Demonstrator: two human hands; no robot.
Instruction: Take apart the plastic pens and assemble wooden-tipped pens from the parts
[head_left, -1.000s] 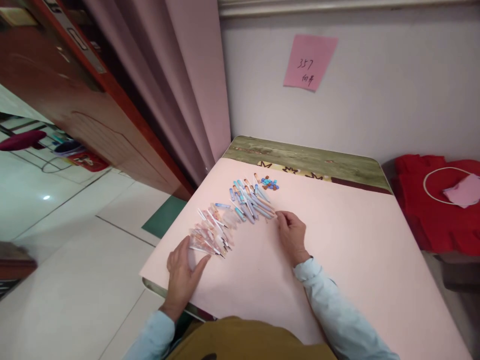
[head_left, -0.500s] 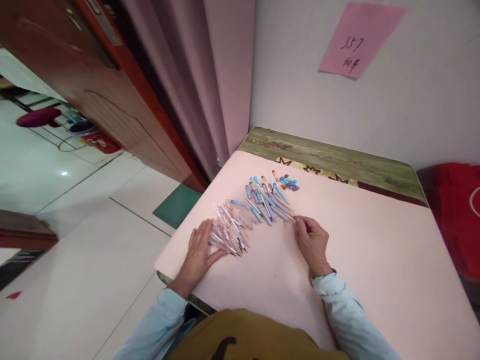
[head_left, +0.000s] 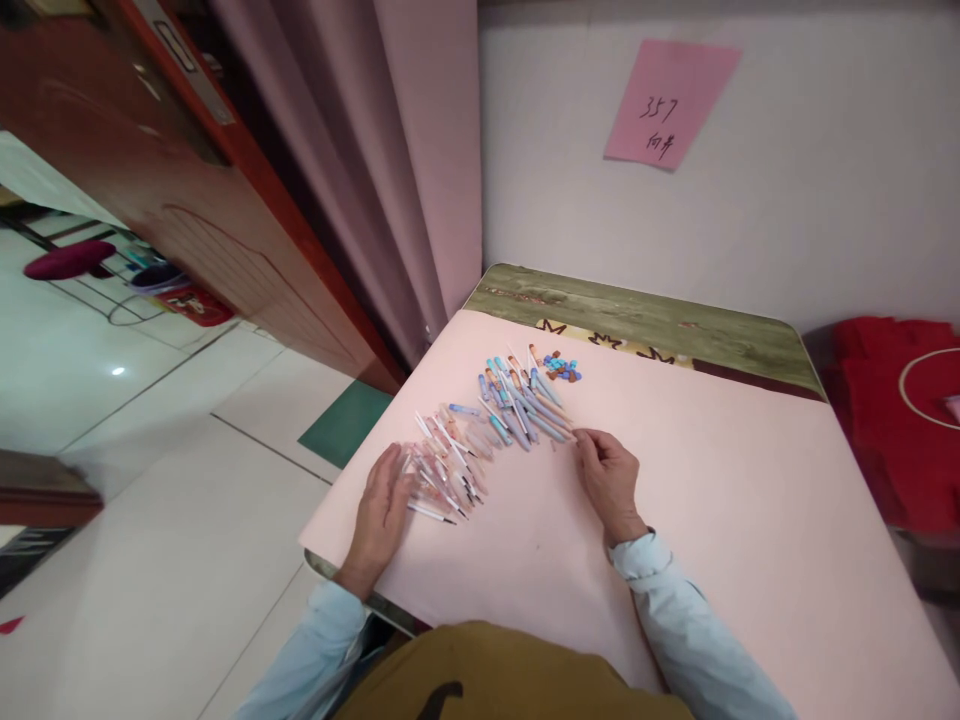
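Note:
My left hand [head_left: 381, 515] lies along the left side of a pile of pale pink, clear pen parts [head_left: 446, 465], fingers stretched out and touching its edge. White refills with dark tips are mixed into that pile, and one white refill [head_left: 431, 514] lies at its near side. To the right lie several blue, lilac and peach pen barrels [head_left: 525, 405], some with refills sticking out. My right hand [head_left: 611, 480] is closed, its thumb and forefinger pinched at the near end of the peach barrels. Whatever sits in that pinch is hidden.
Small blue and brown pieces [head_left: 562, 367] form a heap behind the barrels. A pink cover [head_left: 712, 500] lies over the green wood-patterned table [head_left: 645, 315]. A wooden door [head_left: 255, 220] and curtain [head_left: 420, 150] stand left; red fabric [head_left: 877, 430] is at right.
My left hand has drawn back slightly from the pink pile, and a white refill now shows apart at its near side. My right hand keeps its pinch by the barrels. The view has shifted slightly.

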